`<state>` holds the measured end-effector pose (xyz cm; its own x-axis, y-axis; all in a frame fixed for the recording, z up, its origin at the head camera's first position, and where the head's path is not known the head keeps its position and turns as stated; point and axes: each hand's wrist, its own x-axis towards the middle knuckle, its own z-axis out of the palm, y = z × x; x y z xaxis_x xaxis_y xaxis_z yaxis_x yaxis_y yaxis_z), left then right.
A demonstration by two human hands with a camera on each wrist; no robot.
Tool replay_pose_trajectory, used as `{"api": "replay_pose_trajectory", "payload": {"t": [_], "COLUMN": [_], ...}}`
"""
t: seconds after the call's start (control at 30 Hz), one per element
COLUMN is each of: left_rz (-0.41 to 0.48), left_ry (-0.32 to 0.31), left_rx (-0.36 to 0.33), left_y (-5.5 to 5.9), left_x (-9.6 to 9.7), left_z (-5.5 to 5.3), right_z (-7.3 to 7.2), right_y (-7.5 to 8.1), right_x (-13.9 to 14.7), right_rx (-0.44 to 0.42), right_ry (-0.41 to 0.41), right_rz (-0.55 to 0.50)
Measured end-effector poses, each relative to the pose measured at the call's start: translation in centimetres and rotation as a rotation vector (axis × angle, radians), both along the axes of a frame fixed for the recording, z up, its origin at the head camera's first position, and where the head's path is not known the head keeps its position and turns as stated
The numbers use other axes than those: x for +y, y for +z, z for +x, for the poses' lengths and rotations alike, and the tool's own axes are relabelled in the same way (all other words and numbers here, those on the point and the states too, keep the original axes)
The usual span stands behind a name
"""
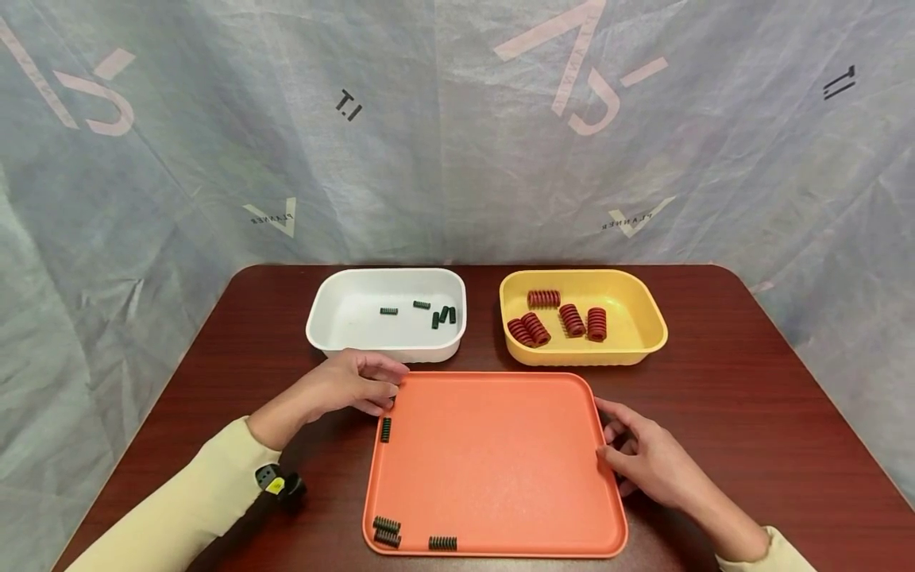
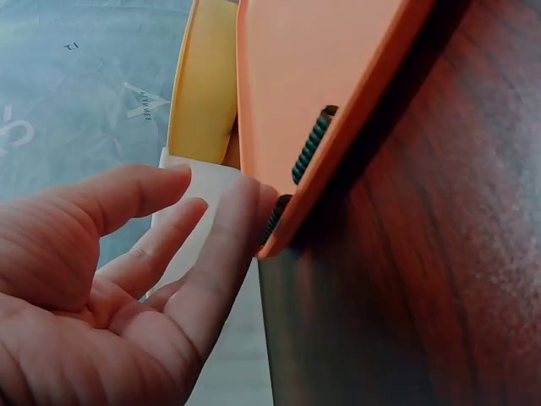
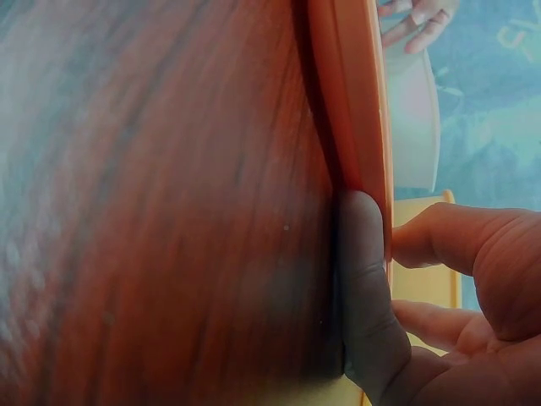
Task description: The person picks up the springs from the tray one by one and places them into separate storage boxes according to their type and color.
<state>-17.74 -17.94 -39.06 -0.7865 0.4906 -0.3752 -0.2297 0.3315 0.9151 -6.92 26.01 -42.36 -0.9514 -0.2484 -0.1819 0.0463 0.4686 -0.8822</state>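
An orange tray (image 1: 493,461) lies on the table, with dark green springs along its left and front edges. One green spring (image 1: 386,430) rests by the left edge, and a pair (image 1: 387,531) lies in the near left corner. My left hand (image 1: 360,381) is at the far left corner, its fingers loosely bent and apart. In the left wrist view a fingertip overlaps a corner spring (image 2: 275,218), while the thumb stays clear. My right hand (image 1: 646,457) holds the tray's right edge, thumb on the rim and a finger (image 3: 365,271) low against its outer side.
Behind the tray stands a white tub (image 1: 386,349) with several small green springs. To its right is a yellow tub (image 1: 586,357) holding several larger red springs. The dark wooden table (image 1: 736,381) ends at a grey printed curtain (image 1: 443,159).
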Motion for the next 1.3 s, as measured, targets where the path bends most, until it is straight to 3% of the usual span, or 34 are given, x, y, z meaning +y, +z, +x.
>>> {"api": "replay_pose_trajectory", "payload": {"t": [0.43, 0.57, 0.73, 0.83, 1.1, 1.3], "left_rz": [0.049, 0.030, 0.025, 0.018, -0.031, -0.182], "left_ry": [-0.021, -0.004, -0.028, -0.037, 0.038, 0.055], "left_rx": [-0.019, -0.021, -0.021, -0.003, 0.043, 0.157], "left_y": [0.1, 0.2, -0.2, -0.4, -0.5, -1.0], "left_x": [0.2, 0.0, 0.3, 0.5, 0.8, 1.7], "left_z": [-0.1, -0.1, 0.0, 0.0, 0.2, 0.5], "right_z": [-0.1, -0.1, 0.0, 0.0, 0.0, 0.1], "right_y": [0.1, 0.2, 0.1, 0.1, -0.1, -0.1], "right_x": [0.0, 0.0, 0.0, 0.0, 0.0, 0.1], "right_rx": [0.001, 0.003, 0.003, -0.002, -0.008, -0.005], "right_ry": [0.007, 0.010, 0.017, 0.019, 0.018, 0.014], "right_rz": [0.002, 0.005, -0.022, -0.033, -0.025, -0.029]}}
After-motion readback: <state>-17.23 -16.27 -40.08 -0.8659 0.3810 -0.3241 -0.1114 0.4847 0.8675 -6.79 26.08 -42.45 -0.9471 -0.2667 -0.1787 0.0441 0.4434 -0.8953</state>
